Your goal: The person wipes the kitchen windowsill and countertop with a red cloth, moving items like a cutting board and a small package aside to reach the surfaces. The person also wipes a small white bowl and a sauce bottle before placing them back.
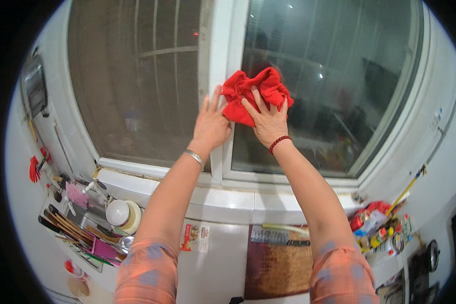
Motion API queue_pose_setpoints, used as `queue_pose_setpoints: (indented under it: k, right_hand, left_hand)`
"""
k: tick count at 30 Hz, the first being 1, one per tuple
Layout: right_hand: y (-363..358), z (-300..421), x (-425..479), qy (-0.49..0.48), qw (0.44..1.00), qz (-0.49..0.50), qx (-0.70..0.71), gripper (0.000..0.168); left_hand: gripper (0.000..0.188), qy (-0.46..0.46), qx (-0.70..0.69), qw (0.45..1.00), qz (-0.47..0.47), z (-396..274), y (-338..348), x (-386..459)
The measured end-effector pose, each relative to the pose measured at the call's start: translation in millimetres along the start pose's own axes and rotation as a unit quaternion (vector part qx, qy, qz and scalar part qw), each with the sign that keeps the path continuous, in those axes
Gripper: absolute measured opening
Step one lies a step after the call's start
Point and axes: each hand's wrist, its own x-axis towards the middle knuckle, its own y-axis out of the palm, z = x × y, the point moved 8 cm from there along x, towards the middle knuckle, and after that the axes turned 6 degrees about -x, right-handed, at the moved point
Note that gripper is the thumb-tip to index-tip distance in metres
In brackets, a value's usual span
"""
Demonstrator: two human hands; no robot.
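A crumpled red cloth (252, 97) lies against the window, over the left frame of the right glass pane (323, 98). My right hand (269, 119), with a dark red bead bracelet at its wrist, presses on the cloth with fingers spread. To its left, my left hand (212, 123) rests on the white window frame (222, 41) beside the cloth, fingers apart; its fingertips come close to the cloth's left edge. A silver bangle is on that wrist. The left pane (136, 95) shows bars behind it.
Below the sill (228, 200) is a counter (212, 269) with a cleaver (269, 236) on a wooden cutting board (281, 269). On the left are a sink (85, 218), stacked bowls (117, 212) and a purple utensil holder (104, 247). Bottles and bags (380, 237) crowd the right.
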Motion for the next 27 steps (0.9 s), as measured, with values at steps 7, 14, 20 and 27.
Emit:
queue_pose_setpoints:
  k: [7,14,20,27]
  right_hand:
    - [50,0,-163,-0.113,0.981,0.157,0.033,0.061]
    - [77,43,-221,0.139,0.937,0.226,0.225,0.064]
    - [87,37,-273,-0.022,0.960,0.220,0.175,0.047]
    - [67,-115,-370,0.363,0.898,0.235,0.081,0.047]
  left_hand:
    - [0.047,0.058,-0.086,0.991,-0.079,-27,2,-43]
    - [0.028,-0.097,-0.307,0.936,0.141,-87,159,-187]
    - [0.025,-0.099,-0.346,0.922,0.145,-136,202,-205]
    - [0.023,-0.044,-0.393,0.910,0.121,-195,229,-175]
